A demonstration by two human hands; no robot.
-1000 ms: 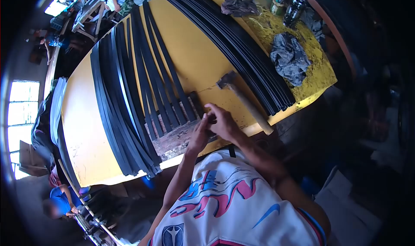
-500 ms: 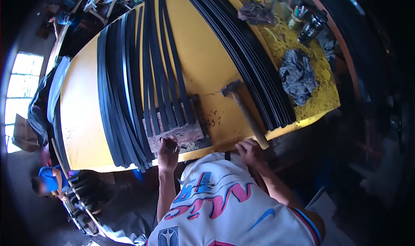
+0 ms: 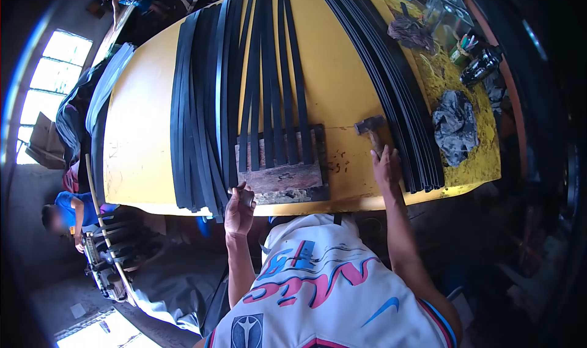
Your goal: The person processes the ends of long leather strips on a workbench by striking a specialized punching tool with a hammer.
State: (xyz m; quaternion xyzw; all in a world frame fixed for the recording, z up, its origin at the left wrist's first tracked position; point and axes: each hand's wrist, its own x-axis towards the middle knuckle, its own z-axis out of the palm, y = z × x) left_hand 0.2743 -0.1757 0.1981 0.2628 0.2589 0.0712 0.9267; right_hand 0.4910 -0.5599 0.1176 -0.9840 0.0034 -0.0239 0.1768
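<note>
My right hand is on the wooden handle of a hammer, whose metal head lies on the yellow table. The fingers cover most of the handle. At the table's near edge, my left hand is closed around a small, dull grey piece whose kind I cannot make out. Just beyond that hand is a worn wooden block on a dark board. Several narrow black strips run across the table, their near ends resting side by side on the block.
More black strips lie left of the block, and a long stack of them on the right. A crumpled dark cloth, a black bottle and a pen holder stand farther right. Another person is at lower left.
My right hand has moved forward from the table edge onto the hammer's handle. The view has shifted, so the table appears farther right. My left hand stays by the block.
</note>
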